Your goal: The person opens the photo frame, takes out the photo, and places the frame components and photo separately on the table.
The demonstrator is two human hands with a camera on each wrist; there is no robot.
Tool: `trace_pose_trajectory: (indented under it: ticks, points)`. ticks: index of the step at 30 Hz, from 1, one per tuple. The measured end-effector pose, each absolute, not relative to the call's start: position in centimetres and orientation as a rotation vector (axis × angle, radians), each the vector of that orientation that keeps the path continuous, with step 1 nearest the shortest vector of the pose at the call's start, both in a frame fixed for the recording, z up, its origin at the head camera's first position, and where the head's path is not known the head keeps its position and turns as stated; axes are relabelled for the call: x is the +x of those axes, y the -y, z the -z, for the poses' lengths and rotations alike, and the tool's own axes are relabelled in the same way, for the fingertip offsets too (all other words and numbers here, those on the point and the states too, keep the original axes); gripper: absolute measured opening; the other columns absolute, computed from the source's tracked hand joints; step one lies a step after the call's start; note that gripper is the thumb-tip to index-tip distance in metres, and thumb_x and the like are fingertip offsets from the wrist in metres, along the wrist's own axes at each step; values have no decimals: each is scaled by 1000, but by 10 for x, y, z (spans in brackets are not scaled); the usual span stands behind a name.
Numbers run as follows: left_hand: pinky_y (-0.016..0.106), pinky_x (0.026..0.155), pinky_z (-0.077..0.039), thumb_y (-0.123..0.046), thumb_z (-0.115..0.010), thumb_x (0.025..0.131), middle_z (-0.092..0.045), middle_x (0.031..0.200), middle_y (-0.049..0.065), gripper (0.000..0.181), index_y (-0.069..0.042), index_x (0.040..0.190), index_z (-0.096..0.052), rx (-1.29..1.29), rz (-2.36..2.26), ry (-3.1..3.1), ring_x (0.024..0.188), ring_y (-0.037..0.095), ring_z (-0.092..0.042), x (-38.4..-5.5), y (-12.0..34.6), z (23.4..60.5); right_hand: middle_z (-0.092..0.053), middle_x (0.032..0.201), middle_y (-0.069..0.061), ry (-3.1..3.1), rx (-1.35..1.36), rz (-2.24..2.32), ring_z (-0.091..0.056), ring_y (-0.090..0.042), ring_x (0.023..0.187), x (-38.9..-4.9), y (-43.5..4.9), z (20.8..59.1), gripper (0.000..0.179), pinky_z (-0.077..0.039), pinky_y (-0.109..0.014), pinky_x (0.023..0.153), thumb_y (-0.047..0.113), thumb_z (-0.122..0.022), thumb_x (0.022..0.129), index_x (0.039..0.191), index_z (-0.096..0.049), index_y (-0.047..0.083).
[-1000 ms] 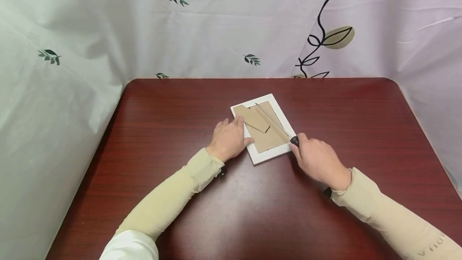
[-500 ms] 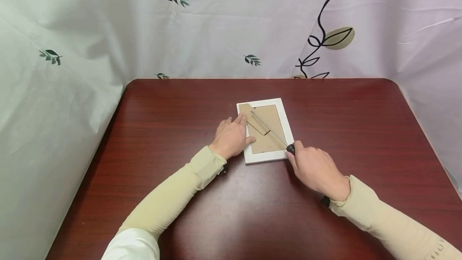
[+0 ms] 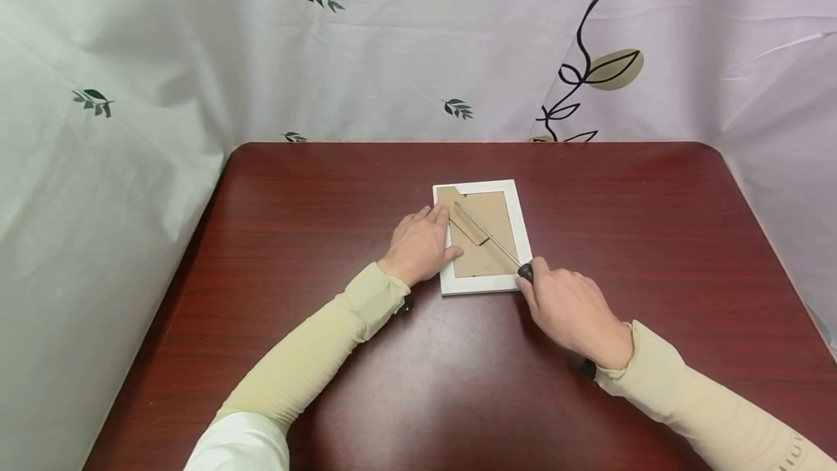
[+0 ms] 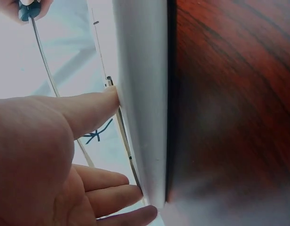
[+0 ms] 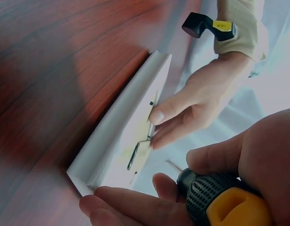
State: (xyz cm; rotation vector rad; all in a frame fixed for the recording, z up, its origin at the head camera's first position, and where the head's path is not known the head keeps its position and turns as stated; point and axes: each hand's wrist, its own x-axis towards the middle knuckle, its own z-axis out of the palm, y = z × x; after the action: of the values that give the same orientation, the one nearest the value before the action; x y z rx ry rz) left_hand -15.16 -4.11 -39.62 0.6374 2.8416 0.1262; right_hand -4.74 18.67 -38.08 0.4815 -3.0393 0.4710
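A white picture frame (image 3: 487,284) lies back-up on the table, its brown backing board (image 3: 490,209) and hinged stand flap (image 3: 466,225) facing upward. My left hand (image 3: 418,247) rests on the frame's left edge, fingers extended; in the left wrist view the thumb (image 4: 95,109) touches the inner side of the border. My right hand (image 3: 575,307) grips the handle of a screwdriver (image 5: 218,200), black and yellow. Its thin metal shaft (image 3: 490,235) slants over the backing, tip near the flap's upper part. Some right fingers (image 5: 121,200) reach the frame's near right corner.
The dark red wood-grain table (image 3: 314,202) extends around the frame on all sides. White curtains (image 3: 392,42) with leaf patterns hang behind and at both sides. A black band with a yellow label (image 5: 222,27) sits on the left wrist.
The frame has turned clockwise and now lies nearly square to the table. The screwdriver and right hand have shifted slightly left and nearer; the left hand slid slightly right with the frame edge.
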Motion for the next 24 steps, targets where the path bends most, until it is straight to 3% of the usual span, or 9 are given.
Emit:
trace_pose_trajectory:
  ticks: [7, 12, 19, 24]
  points:
    - [46, 119, -27, -50, -65, 95, -34, 160, 14, 81, -1, 154, -37, 687, -240, -2848, 148, 32, -31, -158, 49, 393, -48, 59, -4, 3042, 381, -537, -52, -26, 52, -51, -190, 379, 25, -45, -48, 48, 24, -58, 101, 91, -52, 1]
    - [47, 119, -27, -51, -72, 89, -27, 162, 21, 84, -1, 150, -43, 746, -352, -2834, 150, 34, -26, -173, 57, 393, -53, 66, -5, 3068, 314, -740, -53, -25, 59, -56, -194, 375, 23, -47, -45, 55, 21, -58, 100, 103, -56, -1]
    - [43, 123, -15, -56, -76, 84, -11, 166, 22, 104, 1, 156, -28, 826, -416, -2706, 153, 34, -12, -195, 62, 392, -63, 78, -7, 3072, 232, -879, -59, -24, 68, -62, -198, 378, 34, -50, -46, 66, 27, -54, 102, 118, -59, -3]
    - [43, 124, -10, -62, -81, 75, -3, 167, 21, 122, 1, 159, -18, 856, -389, -2628, 154, 35, -6, -205, 60, 390, -63, 85, -10, 3083, 211, -922, -60, -27, 79, -63, -196, 381, 30, -49, -49, 73, 22, -42, 106, 110, -63, 1]
